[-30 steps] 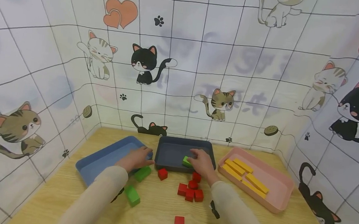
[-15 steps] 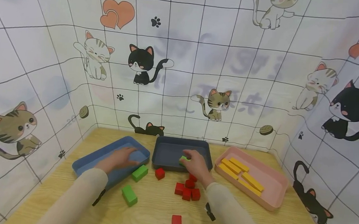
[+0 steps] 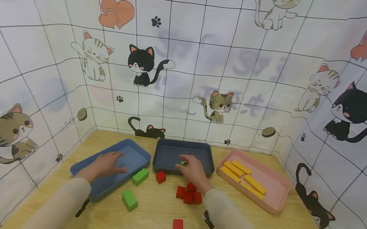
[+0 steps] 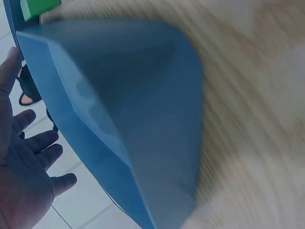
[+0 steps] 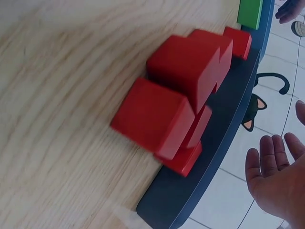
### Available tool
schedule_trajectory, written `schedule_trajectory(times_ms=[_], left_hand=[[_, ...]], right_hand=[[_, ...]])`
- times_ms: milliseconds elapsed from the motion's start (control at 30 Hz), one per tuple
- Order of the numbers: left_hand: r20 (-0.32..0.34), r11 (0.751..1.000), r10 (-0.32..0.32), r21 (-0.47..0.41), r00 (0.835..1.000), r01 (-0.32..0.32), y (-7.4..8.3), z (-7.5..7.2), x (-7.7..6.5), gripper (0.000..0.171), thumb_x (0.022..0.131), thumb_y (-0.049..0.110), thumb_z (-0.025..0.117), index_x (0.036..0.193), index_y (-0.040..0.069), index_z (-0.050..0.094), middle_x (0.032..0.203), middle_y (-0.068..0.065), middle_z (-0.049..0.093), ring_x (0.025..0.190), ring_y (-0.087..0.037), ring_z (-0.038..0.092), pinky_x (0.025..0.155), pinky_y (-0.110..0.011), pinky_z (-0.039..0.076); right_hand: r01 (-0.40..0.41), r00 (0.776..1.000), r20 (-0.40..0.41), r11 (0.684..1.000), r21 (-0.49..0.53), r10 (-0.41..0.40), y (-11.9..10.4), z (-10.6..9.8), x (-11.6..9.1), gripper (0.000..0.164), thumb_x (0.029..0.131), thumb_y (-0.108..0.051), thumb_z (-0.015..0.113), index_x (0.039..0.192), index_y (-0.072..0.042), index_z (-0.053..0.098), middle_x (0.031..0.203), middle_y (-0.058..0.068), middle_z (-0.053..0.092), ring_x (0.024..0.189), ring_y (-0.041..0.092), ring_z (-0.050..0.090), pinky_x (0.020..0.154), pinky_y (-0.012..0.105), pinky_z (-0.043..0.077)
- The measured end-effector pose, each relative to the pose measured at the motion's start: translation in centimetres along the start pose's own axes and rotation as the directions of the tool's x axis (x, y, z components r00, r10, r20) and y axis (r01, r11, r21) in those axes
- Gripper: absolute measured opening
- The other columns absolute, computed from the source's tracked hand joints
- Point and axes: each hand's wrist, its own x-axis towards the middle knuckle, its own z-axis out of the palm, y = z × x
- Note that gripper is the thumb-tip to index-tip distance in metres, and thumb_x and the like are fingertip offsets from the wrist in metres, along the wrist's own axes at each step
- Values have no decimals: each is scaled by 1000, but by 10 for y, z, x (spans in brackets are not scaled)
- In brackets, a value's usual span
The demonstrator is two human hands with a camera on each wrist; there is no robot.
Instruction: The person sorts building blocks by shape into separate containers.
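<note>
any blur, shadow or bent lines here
Head: grid lines on the white cat-print wall covering look bent, by lens or folds, unclear; left wrist: the pale wood-grain tabletop is blurred, and an outer wall of the smooth blue rectangular tray looks shaded; right wrist: the smooth red cubes have fairly clear edges.

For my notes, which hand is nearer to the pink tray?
Right. The right hand is just left of the pink tray, above the dark tray; the left hand is farther left, above the blue tray.
</note>
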Motion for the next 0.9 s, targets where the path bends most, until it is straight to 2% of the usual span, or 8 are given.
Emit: schedule_trajectory(times_ms=[100,267,433,567,733,900], left_hand=[[-20,1000,8,-12,1000,-8,-13,-3,-7,86,86,51,72,143,-6,45,141,-33,46,128,-53,43,99,-72,31],[-49,1000,-5,-22,999,4,-32,-9,-16,92,83,54,74,140,-11,45,138,-37,45,124,-55,45,96,-67,39],[-85,999,-47,-31,995,45,-52,-12,-27,99,79,58,75,139,-14,43,138,-41,42,122,-59,44,95,-67,39],[-106,997,-67,-42,992,63,-69,-15,-35,101,79,57,76,137,-18,42,136,-44,41,123,-60,42,96,-66,39],[-93,993,-92,-76,991,85,-87,-19,-49,100,81,55,75,135,-22,41,134,-47,40,122,-62,40,96,-67,38],[-65,990,-108,-93,992,102,-102,-19,-62,97,83,51,75,133,-24,40,132,-49,39,121,-63,39,96,-68,37]], right_hand=[[11,1000,13,1000,-6,-11,-5,5,-2,45,93,-26,71,133,-8,61,124,12,62,113,30,59,92,45,51],[17,998,56,999,42,-20,-16,14,-9,47,93,-25,72,134,-7,60,126,13,61,115,30,59,95,46,50],[5,996,84,997,80,-11,-29,26,-14,47,93,-27,72,134,-8,61,124,7,61,115,28,59,95,43,51],[14,996,91,994,105,-24,-38,37,-20,49,92,-27,73,134,-5,60,123,8,61,112,26,59,94,43,50],[3,996,92,992,129,-15,-47,55,-28,48,91,-27,73,132,-5,62,115,10,62,101,21,57,88,40,50],[1,995,102,987,160,-17,-54,73,-36,45,90,-24,74,129,-4,64,113,8,64,101,25,59,86,38,52]])
